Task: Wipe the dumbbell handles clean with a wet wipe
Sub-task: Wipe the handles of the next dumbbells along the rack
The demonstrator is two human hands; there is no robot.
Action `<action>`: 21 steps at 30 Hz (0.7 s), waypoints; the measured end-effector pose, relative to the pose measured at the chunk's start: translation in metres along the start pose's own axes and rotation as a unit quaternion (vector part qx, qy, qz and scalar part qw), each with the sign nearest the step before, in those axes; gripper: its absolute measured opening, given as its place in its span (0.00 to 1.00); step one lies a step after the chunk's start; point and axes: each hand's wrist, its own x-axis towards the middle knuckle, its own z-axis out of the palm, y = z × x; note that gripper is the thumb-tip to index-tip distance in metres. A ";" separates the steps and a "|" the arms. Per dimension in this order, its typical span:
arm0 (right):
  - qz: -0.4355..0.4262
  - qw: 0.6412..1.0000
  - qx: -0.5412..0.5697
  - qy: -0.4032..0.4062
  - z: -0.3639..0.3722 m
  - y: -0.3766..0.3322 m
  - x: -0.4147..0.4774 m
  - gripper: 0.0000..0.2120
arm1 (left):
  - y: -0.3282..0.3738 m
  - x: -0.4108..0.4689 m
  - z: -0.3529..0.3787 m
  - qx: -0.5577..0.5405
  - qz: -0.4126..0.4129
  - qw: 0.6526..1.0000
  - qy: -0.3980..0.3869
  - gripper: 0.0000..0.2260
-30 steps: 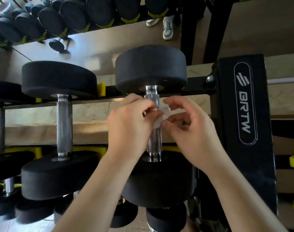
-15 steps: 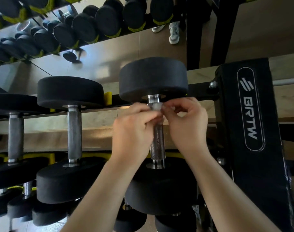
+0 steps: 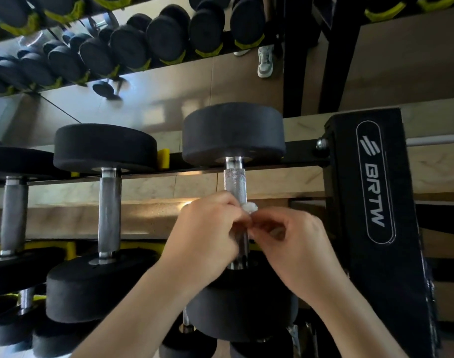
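Lower on the dumbbell handle [image 3: 234, 182] now, left hand [image 3: 205, 228] and right hand [image 3: 298, 244] pinch the wet wipe [image 3: 249, 207] round it.

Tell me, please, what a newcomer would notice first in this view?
The left hand and right hand meet at centre, pinching a white wet wipe around the knurled handle of the rightmost dumbbell. A black rack upright lettered BRTW stands at right; a second dumbbell sits at left.

head view, close, facing dumbbell rack [image 3: 375, 177]
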 end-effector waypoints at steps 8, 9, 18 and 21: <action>-0.059 0.995 0.003 0.084 0.020 -0.004 0.020 0.16 | 0.001 0.001 -0.004 -0.191 -0.114 0.969 0.111 0.15; -0.068 0.992 -0.015 0.107 0.021 -0.004 0.020 0.14 | 0.000 -0.004 -0.007 -0.212 -0.123 0.965 0.096 0.16; -0.067 0.990 -0.065 0.106 0.020 0.001 0.027 0.07 | 0.010 -0.086 0.012 -0.133 -0.132 0.981 0.057 0.13; -0.006 0.999 -0.008 0.041 0.015 -0.007 0.020 0.05 | 0.017 -0.104 0.021 -0.138 -0.193 0.971 0.000 0.30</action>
